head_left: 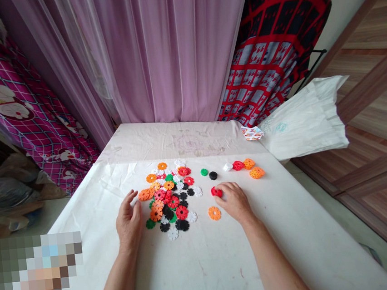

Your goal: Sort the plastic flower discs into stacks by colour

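Note:
My left hand [129,222] rests at the left side of a loose pile of notched plastic building discs [173,202] in red, orange, black, white and green. Its fingers are parted and it holds nothing; the orange discs [146,194] lie closest to it. To the right of the pile, my right hand [233,202] grips a small bunch of red discs [216,191] between thumb and fingers. Just below that hand lies a single orange disc [214,213]. Beyond it are a green disc [204,172] and a black stack of discs [213,175].
Farther right on the white-covered table [199,272] sit a white cluster [227,167], a red cluster [238,165] and two orange clusters [257,172]. A white bag [304,125] hangs at the right edge near a small patterned packet [252,133]. Purple curtains [177,50] stand behind.

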{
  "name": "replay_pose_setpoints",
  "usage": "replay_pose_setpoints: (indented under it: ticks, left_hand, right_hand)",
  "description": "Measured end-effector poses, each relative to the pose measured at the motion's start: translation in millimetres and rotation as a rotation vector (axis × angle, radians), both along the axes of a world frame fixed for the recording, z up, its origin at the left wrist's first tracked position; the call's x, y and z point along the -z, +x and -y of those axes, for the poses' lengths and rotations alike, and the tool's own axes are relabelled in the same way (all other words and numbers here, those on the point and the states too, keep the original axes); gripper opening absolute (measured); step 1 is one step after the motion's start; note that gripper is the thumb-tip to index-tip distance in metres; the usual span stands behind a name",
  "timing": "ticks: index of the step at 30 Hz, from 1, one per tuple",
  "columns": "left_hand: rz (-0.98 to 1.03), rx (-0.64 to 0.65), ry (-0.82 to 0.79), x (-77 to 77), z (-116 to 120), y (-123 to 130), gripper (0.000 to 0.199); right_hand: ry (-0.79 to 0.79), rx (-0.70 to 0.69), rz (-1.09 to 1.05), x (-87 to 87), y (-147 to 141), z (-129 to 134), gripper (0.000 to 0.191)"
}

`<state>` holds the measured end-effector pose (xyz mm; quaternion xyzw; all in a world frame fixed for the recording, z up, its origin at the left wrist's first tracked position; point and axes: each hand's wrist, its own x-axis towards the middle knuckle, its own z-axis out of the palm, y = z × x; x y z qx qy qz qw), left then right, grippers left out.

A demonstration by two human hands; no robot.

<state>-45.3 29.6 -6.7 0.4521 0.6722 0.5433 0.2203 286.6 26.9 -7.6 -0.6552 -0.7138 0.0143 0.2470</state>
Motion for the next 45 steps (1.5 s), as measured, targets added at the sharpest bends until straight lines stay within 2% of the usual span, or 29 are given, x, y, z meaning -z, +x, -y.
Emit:
replay_pose_setpoints:
  ticks: [4,7,11,14,18,24,30,33,35,39,42,45]
  left_hand:
    - [0.011,-0.001,-0.009,1.0,0,0,0.034]
    - [0.017,0.004,-0.021,0.5,-1,0,0.034]
    - [0.010,0.004,-0.017,-1.1,0,1,0.033]
    - [-0.002,0.010,-0.017,-1.1,0,1,0.033]
    - [-0.008,0.009,-0.015,0.7,0,0,0.033]
    - [0.005,0.006,0.003,1.2,-1,2,0.032]
    - [0.015,0.008,-0.032,-1.9,0,1,0.034]
    - [0.019,0.008,-0.030,-3.0,0,1,0.033]
    - [0.021,-0.001,-0.022,-3.2,0,1,0.032]
    - [0.016,-0.003,-0.023,-3.7,0,2,0.033]
    - [0.010,-0.001,-0.032,-4.5,0,2,0.034]
    - [0.007,0.002,-0.035,-5.2,0,1,0.035]
  right_hand:
    - [0.045,0.007,-0.015,-5.1,0,3,0.017]
    - [0.086,-0.019,-0.067,-15.5,-12,7,0.016]
    - [-0.026,-0.139,-0.102,-27.8,-55,18,0.013]
    - [-0.130,-0.190,-0.074,-30.8,-93,26,0.006]
    - [-0.205,-0.115,0.024,-32.2,-125,29,0.019]
    - [-0.320,-0.010,0.115,-39.4,-135,23,0.021]
    - [-0.318,0.005,0.103,-33.1,-126,21,0.021]
    - [-0.256,0.013,0.038,-27.1,-105,19,0.023]
    - [-0.214,0.072,0.003,-25.6,-83,16,0.025]
    - [-0.192,0.236,0.041,-30.8,-35,5,0.024]
    - [-0.226,0.229,0.098,-37.9,-17,-2,0.027]
    - [-0.276,0.198,0.145,-42.2,-16,-5,0.030]
